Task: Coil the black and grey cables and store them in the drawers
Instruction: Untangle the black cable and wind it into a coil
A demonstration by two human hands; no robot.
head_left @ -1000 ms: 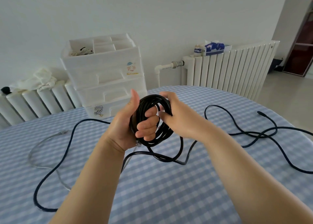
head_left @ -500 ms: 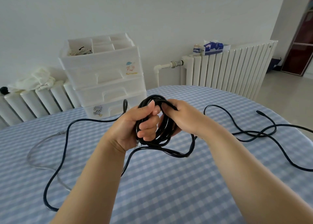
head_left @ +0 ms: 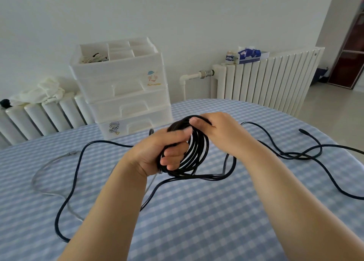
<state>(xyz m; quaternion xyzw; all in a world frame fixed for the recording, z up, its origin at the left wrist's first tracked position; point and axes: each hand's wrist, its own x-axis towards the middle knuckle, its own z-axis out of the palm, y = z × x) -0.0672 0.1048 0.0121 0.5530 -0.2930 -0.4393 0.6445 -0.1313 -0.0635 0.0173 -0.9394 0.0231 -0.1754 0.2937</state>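
A black cable (head_left: pixel 197 152) is wound into a coil of several loops held above the table. My left hand (head_left: pixel 157 152) is shut around the coil's left side, thumb on top and fingers through the loops. At the coil's top, my right hand (head_left: pixel 218 130) pinches the strand. Loose black cable trails left (head_left: pixel 75 174) and right (head_left: pixel 295 154) over the cloth, and a plug end (head_left: pixel 301 130) lies at the far right. On the left lies a thin grey cable (head_left: pixel 45 166) in a loop. The white drawer unit (head_left: pixel 126 95) stands behind with its three drawers closed.
The round table wears a blue and white checked cloth (head_left: pixel 197 221). White radiators run along the wall, with a cloth (head_left: pixel 39 93) on the left one and a tissue box (head_left: pixel 250 54) on the right one. The unit's top tray (head_left: pixel 92 57) holds small cords.
The coil has tilted and my right hand has moved to its top, laying on another loop. The loose cable on the left has been drawn in towards me.
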